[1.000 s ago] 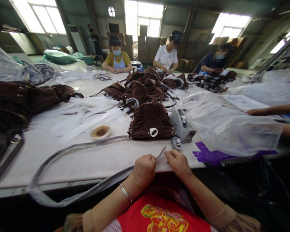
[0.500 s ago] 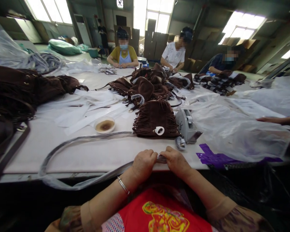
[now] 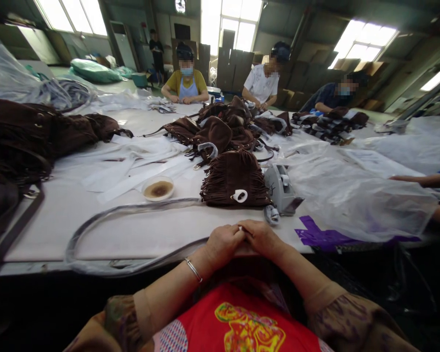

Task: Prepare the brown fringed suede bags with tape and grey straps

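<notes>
Side by side at the table's front edge, my left hand (image 3: 225, 243) and my right hand (image 3: 258, 237) touch at the fingertips. Both are closed around the end of a long bag strap (image 3: 112, 210) wrapped in clear film. From my left hand the strap loops out leftward, dips past the table edge and curves back to a brown fringed bag (image 3: 236, 180). That bag stands just beyond my hands, with a white ring-shaped wrap (image 3: 239, 196) on its front. My fingers hide the held end of the strap.
A grey tape dispenser (image 3: 281, 188) stands right of the bag, and a shallow dish (image 3: 158, 188) with brown residue lies left. Brown bags (image 3: 220, 129) are heaped beyond, more (image 3: 29, 132) at left. Plastic sheeting (image 3: 359, 200) and purple tape (image 3: 319, 233) lie right. Co-workers (image 3: 186, 80) sit across.
My hands have drawn together, and the strap stretch that showed between them is now covered. The strap loop has risen slightly at its lower left.
</notes>
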Tool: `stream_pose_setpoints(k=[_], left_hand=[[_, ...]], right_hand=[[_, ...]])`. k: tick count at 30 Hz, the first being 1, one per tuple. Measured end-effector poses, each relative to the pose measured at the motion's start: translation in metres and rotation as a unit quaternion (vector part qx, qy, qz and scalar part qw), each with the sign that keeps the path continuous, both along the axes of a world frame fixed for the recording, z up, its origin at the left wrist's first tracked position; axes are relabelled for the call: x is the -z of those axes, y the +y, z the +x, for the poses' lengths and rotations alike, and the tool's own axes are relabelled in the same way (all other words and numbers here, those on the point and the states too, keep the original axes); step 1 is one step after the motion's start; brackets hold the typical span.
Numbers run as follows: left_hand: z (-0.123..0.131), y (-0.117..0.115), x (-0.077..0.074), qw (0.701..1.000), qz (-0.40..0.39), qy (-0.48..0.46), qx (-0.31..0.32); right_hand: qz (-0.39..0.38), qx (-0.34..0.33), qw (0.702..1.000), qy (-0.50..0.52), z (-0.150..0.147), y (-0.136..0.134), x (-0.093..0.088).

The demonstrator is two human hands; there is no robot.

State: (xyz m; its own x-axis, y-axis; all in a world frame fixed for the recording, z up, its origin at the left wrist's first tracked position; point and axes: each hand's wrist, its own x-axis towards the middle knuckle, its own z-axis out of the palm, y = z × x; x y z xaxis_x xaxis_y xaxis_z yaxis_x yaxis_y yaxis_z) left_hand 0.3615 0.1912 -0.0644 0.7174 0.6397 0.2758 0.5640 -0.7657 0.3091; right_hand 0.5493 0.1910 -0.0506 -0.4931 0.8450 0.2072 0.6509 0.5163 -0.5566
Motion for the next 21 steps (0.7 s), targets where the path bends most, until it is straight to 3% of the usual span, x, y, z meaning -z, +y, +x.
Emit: stream_pose_setpoints(k=[6,10,13,17,21], left_hand=[[0.000,0.001,-0.001,1.000,-0.011,0.008,-0.017],[0.008,0.002,-0.001,0.998,-0.014,0.022,-0.049],[0.019,0.003,-0.003,0.996,-0.016,0.033,-0.076],[0.035,0.004,-0.006,0.993,-0.029,0.052,-0.103],[0.040,0.006,-0.009,0.990,-0.053,0.064,-0.114]], right_hand=[[-0.022,0.059,0.996,0.055,0.009,-0.011,0.004],[0.009,0.195,0.979,0.052,0.017,-0.029,0.007],[-0.027,0.274,0.961,-0.002,0.012,-0.037,0.006],[-0.133,0.297,0.941,-0.088,0.003,-0.023,-0.002],[-0.181,0.283,0.935,-0.118,0.003,0.004,-0.011]])
